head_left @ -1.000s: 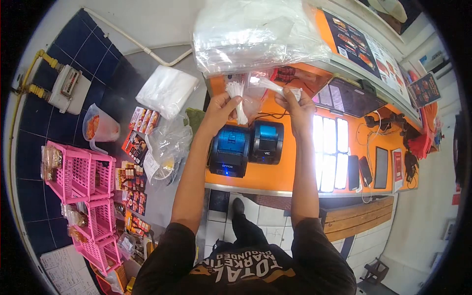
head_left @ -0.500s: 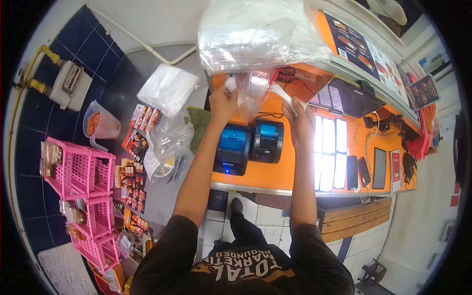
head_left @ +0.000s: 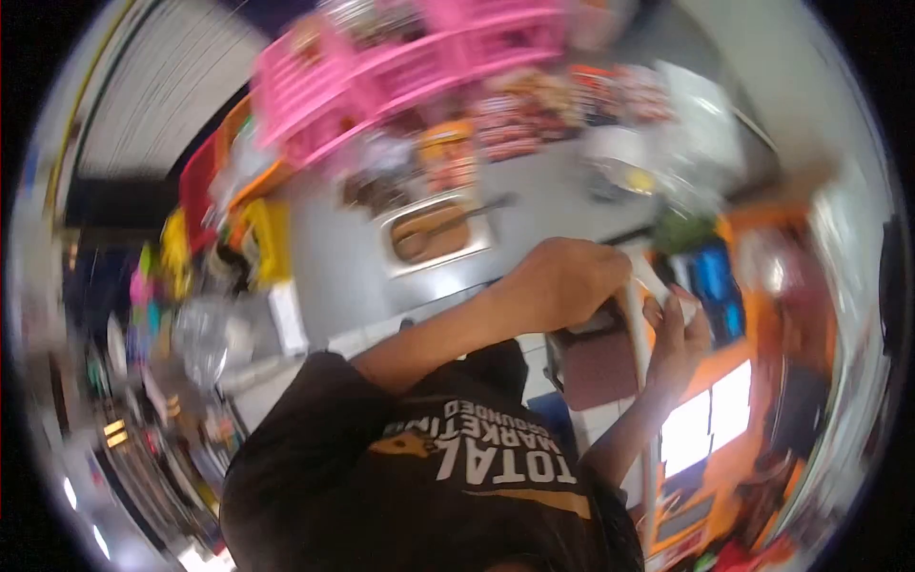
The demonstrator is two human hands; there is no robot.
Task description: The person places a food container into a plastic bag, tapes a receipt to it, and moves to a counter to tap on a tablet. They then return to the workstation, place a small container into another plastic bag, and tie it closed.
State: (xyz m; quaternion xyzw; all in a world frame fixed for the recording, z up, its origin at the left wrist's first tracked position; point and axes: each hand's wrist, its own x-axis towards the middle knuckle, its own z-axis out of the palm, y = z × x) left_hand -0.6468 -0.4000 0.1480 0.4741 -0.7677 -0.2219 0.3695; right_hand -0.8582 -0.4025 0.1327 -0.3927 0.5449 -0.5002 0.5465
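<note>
In the head view my left hand [head_left: 583,276] is closed, its fingers bent toward a small white piece [head_left: 650,276] that looks like folded plastic or paper. My right hand [head_left: 681,334] grips the same white piece from the other side, its fingers curled around it. Motion blur hides the exact kind of the piece. Both hands are close together above the edge where the grey counter meets the orange one. Just beyond my right hand stand the black printers with blue tops [head_left: 717,286]. A metal tray [head_left: 481,243] with brown contents and a utensil lies left of my left hand.
Pink baskets [head_left: 410,81] stand along the back of the grey counter [head_left: 334,257]. A clear plastic bag [head_left: 691,172] lies near the printers. Bright lit screens [head_left: 707,418] are on the orange counter [head_left: 739,367]. A yellow container [head_left: 272,234] is at the left.
The view has swung left, bringing the grey counter and metal tray into sight. My hands, apart before with white material in each, have come together at the white piece.
</note>
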